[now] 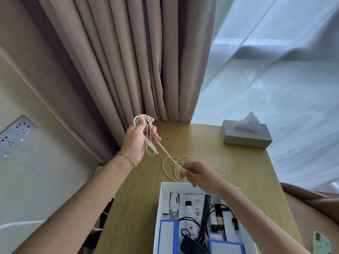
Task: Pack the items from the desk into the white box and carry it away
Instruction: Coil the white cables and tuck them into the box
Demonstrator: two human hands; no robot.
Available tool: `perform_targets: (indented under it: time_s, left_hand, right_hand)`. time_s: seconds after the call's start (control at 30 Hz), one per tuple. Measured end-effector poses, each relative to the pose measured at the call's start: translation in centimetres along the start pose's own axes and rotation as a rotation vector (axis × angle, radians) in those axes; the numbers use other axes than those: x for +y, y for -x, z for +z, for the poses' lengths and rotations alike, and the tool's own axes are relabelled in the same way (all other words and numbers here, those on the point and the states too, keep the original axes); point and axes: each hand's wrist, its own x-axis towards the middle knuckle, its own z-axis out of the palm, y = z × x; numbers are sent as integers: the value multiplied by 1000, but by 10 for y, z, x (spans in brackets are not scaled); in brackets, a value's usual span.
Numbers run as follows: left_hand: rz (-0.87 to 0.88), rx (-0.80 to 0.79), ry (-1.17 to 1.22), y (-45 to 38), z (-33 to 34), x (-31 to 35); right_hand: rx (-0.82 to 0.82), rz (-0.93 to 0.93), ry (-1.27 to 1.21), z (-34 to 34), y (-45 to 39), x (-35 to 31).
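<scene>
Gripped in left hand (136, 139): gathered loops of cream cord (166, 153), raised for winding. Pinched by right hand (195, 174): feeding strand. Slack on desk (139, 195); destined for white box (159, 213).

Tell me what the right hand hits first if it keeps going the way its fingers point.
Probably the loose cord lying on the desk just ahead of the right hand, which pinches that same cord. Beyond it, the curtain; depth is unclear.
</scene>
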Motion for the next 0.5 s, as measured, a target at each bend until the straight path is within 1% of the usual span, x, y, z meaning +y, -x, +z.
perform_targets:
  time_s: [0.13, 0.23, 0.37, 0.43, 0.5]
  left_hand:
    - [20, 42, -196, 7, -2, -16]
    - [13, 22, -318, 16, -1, -33]
    - [-53, -127, -364, 35, 7, -56]
    - [-96, -240, -355, 45, 13, -65]
    - [-140, -351, -361, 53, 19, -72]
  right_hand:
    - [25, 1, 168, -14, 15, -9]
    - [92, -36, 155, -28, 23, -23]
    - [180, -91, 56, -38, 29, -39]
    - [233, -113, 73, -37, 28, -42]
    - [324, -148, 102, -32, 28, -41]
